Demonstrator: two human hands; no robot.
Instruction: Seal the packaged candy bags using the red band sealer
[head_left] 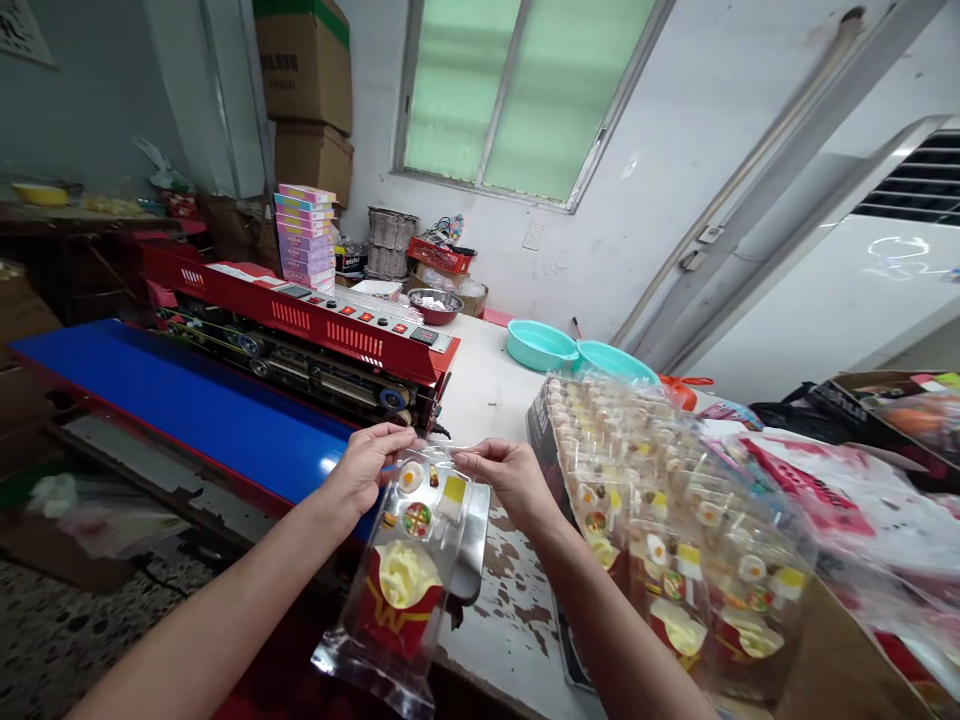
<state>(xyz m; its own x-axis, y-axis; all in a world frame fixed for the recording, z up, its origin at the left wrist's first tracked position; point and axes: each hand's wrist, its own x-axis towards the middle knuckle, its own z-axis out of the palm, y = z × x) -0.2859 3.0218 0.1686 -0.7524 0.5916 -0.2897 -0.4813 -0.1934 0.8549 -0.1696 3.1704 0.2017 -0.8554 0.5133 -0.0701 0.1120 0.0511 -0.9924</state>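
So we've got a clear pack (pixel 442 570) up in front of us, between both hands, near the end of the red machine (pixel 330 330). Our left hand (pixel 364 468) pinches its top left corner and our right hand (pixel 510 480) pinches the top right one, thumb and fingertips on the plastic. The pack hangs tilted, its lower end towards us, with crinkly flaps sticking out at the bottom

Inside we can see a little fried egg (pixel 410 477), a round pizza-like disc (pixel 417 519), a yellow and white piece (pixel 451 497) and, lower down, a red carton (pixel 386 620) with pale cream swirls (pixel 403 572) at its mouth. A shiny metal plate (pixel 475 545) shows just behind the pack

To our left the blue belt (pixel 172 405) runs along the machine. On the right, a box (pixel 541 430) is crammed with rows of similar packs (pixel 675 560), and our right forearm passes in front of some of them. The white surface (pixel 517 590) has peeling paint, and farther back on it we spot two turquoise basins (pixel 536 347), side by side, plus a metal bowl (pixel 437 308) with small stuff in it
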